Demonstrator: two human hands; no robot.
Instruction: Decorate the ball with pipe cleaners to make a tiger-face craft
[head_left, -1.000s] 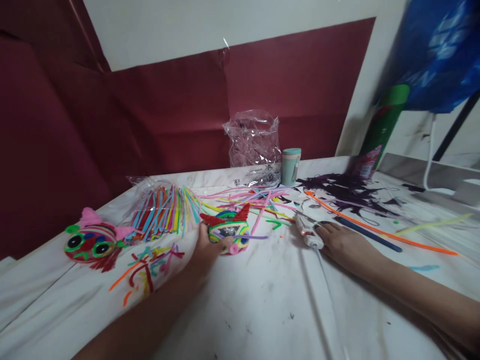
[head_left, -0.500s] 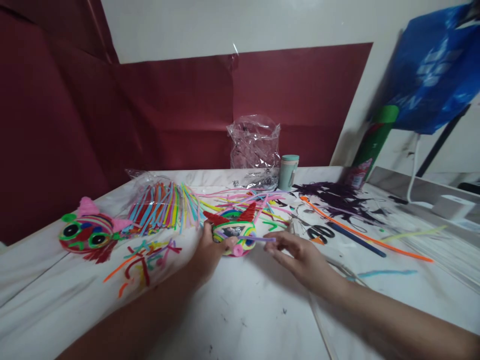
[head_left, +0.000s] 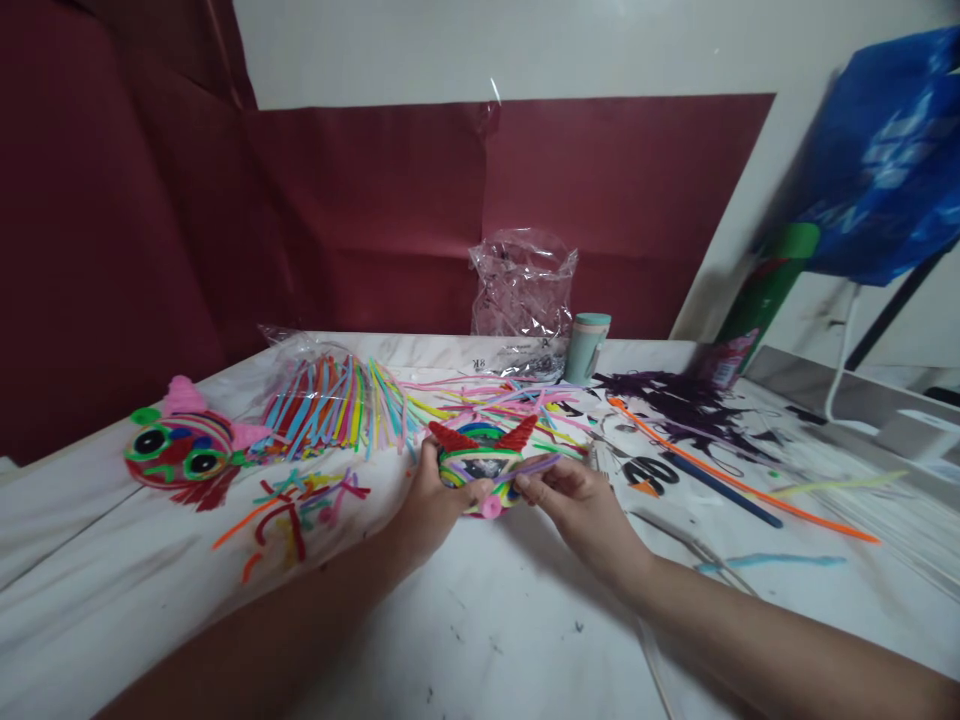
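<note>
Along the back, the marbled tabletop [head_left: 510, 620] is ending at a low pale strip [head_left: 420, 350], with maroon sheeting [head_left: 360, 200] standing behind it. Over on the left, the table's edge is slanting away past a pink-eared figure [head_left: 180, 445]. The widest room is showing at the near side, white surface spreading between the forearms with dark specks dotting it. It's getting tighter on the right: scissors [head_left: 652, 472], a dark blue stick [head_left: 724, 490] and a long orange stem [head_left: 739, 475] are lying beyond the right hand [head_left: 589, 515]. Loose cut pieces [head_left: 307, 510] are scattering left of the left hand [head_left: 431, 510], bundled stems [head_left: 322, 400] filling the space behind.

And the horned head [head_left: 480, 442] is sitting centrally, right between the hands! Two red horns [head_left: 517, 432] are pointing up and outward, green, blue and yellow bands are curving round, a dark patch is showing in front, a pink knob [head_left: 491, 507] is poking out below. The left hand is gripping its left side, thumb in front, fingers curling behind. The right thumb and fingertips are pinching almost together on a purple strip [head_left: 541, 464] at the head's right side; whether they're pressing the head too, I cannot tell.
</note>
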